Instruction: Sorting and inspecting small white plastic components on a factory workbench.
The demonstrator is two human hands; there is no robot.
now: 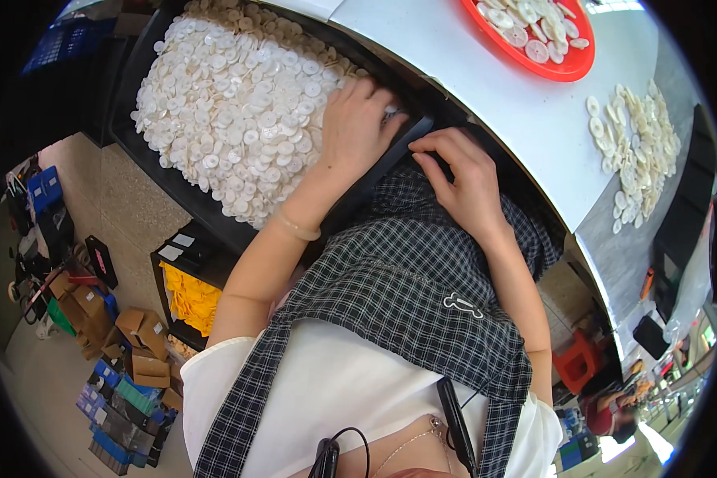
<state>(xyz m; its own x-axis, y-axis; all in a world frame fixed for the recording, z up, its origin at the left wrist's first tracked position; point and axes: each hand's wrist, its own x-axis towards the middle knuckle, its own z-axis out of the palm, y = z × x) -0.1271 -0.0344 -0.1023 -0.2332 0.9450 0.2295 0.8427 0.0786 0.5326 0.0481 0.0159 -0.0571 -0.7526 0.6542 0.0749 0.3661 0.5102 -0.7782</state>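
Your checked apron (390, 279) is closest, just below your fingers. Your left hand (354, 131) has a pale bangle (297, 227) behind it on the wrist. Its fingers bend down at the right edge of a big heap of pale round discs (239, 119). The thumb is apart from the first finger, but I can't tell if the other fingers hold any discs. The heap fills a black tray (166, 193), mostly left of those fingers. Your right hand (466, 179) is just beside the tray's right end. Its thumb and first finger are close, with a small gap. Farther right of your fingers is a white table (534, 135). A red plate (562, 73) of discs is on it, and a loose pile of discs (633, 151) lies farther right.
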